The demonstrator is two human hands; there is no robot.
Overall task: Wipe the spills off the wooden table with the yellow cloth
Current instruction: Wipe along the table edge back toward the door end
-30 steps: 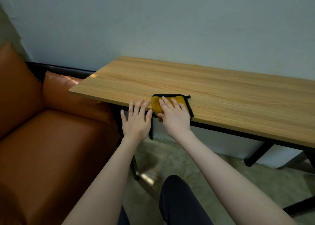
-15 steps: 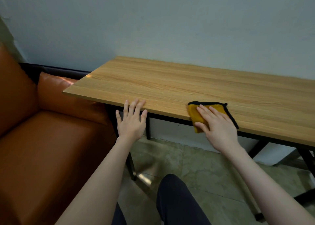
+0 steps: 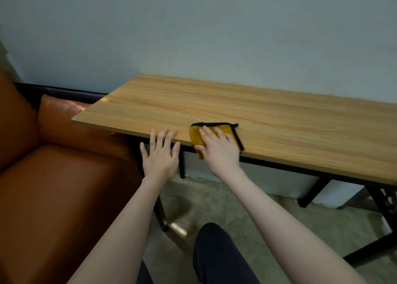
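A folded yellow cloth (image 3: 196, 136) with black trim lies at the near edge of the wooden table (image 3: 268, 116), one corner hanging over the edge. My right hand (image 3: 219, 149) presses flat on top of the cloth, fingers spread and covering most of it. My left hand (image 3: 161, 152) rests open beside it to the left, with the fingertips on the table's front edge. I see no clear spill on the wood.
An orange leather sofa (image 3: 49, 176) stands close against the table's left end. The table has black metal legs (image 3: 311, 191) and backs onto a pale wall. My dark-trousered knee (image 3: 214, 251) is below, over a tiled floor.
My right hand slid the cloth right along the front edge, then back left to near my left hand. The left hand stayed on the edge.
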